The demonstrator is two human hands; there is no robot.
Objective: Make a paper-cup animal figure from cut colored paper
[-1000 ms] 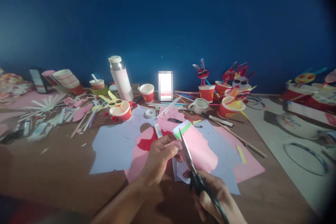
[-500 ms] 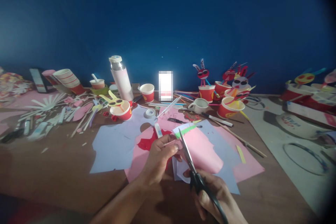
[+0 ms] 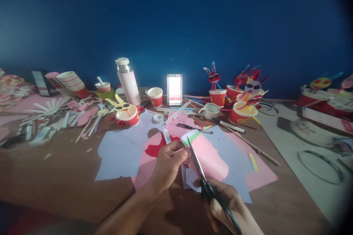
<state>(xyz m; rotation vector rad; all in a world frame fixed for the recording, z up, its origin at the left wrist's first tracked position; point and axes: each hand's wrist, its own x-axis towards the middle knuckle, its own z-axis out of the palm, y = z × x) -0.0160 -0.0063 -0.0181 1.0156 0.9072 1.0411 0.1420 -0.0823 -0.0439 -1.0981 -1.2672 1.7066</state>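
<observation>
Between the thumb and fingers of my left hand, a sheet of pink paper is pinched at its left edge. My right hand is closed around the black handles of a pair of scissors. Their blades point up and away, lying along the paper's left side close to my left thumb. I cannot tell how far apart the blades are. White paper with a green strip shows just beyond the tips. Red paper and a glue stick lie left of the pink sheet.
Pale blue paper is spread underneath. Behind stand a thermos, a paper cup, a white mug and red cups with paper figures. A white cap lies right; paper strips are scattered left.
The right edge of the pink sheet has shifted left, and my left thumb has come slightly closer to the blades. The scissors have hardly moved.
</observation>
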